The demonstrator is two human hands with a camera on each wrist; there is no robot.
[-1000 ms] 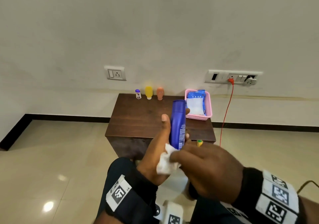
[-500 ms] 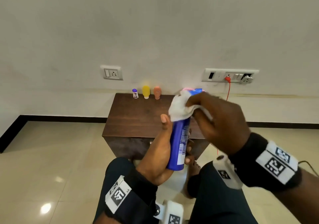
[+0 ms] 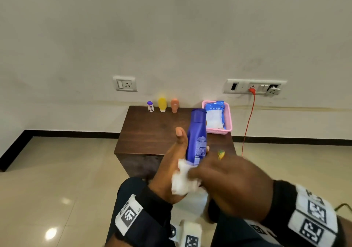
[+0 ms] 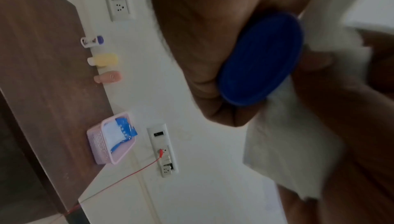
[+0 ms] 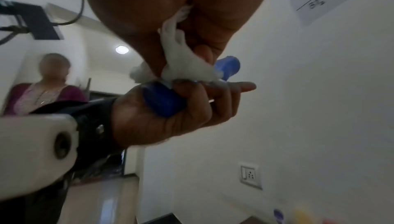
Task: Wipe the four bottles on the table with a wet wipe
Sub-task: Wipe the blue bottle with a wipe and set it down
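My left hand (image 3: 177, 163) grips a tall blue bottle (image 3: 197, 134) upright in front of me, above my lap. My right hand (image 3: 228, 182) holds a crumpled white wet wipe (image 3: 182, 182) against the bottle's lower end. In the left wrist view the blue bottle's oval base (image 4: 262, 59) shows, with the wipe (image 4: 287, 151) wrapped beside it. In the right wrist view the wipe (image 5: 185, 66) lies on the blue bottle (image 5: 164, 99) in my left hand (image 5: 170, 118). Three small bottles stand at the table's far edge: a white one with a purple cap (image 3: 150, 106), a yellow one (image 3: 162, 104) and an orange one (image 3: 174, 105).
A dark wooden table (image 3: 152, 130) stands against the wall. A pink basket (image 3: 227, 121) at its back right holds a blue wipe pack (image 3: 216, 115). A red cable (image 3: 247, 124) hangs from the wall socket to the right. Another person (image 5: 46, 86) is behind me.
My right hand with the wipe has slid from the bottle's cap down to its lower end. The left hand keeps its grip on the bottle.
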